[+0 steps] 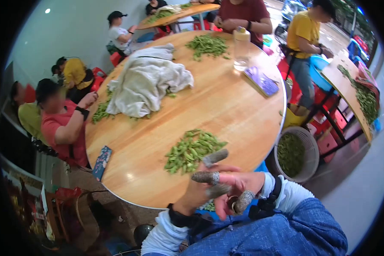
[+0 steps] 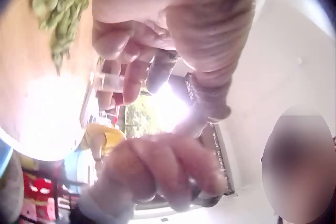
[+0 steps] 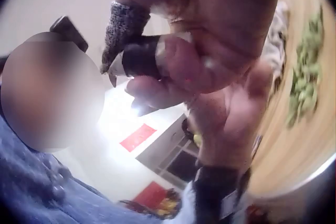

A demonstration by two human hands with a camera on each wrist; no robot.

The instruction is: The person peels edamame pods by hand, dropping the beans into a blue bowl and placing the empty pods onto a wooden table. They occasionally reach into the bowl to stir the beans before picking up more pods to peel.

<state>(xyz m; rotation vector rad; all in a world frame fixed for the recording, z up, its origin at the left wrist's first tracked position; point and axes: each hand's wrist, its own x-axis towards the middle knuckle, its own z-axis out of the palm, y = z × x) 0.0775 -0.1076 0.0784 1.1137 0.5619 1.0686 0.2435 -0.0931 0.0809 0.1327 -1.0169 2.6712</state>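
Note:
Both hands are raised near the table's front edge, just short of a pile of green bean pods (image 1: 192, 152). My left hand (image 1: 195, 191) has its fingers stretched out, with grey finger covers (image 1: 205, 177) on them, overlapping the other hand in the head view. Beside it, my right hand (image 1: 248, 181) has loosely bent fingers and a speckled knitted cover (image 1: 244, 201) on one digit. The right wrist view shows a black band (image 3: 142, 57) round another digit, with a pale pointed tip beyond it. No pod shows between the fingers of either hand.
On the round wooden table (image 1: 217, 102) lie a crumpled cloth (image 1: 145, 81), a purple packet (image 1: 262, 81) and a patterned pouch (image 1: 102, 163). A clear bottle (image 1: 241, 49) stands at the back. People sit around it. A basket of pods (image 1: 313, 160) stands on the floor at right.

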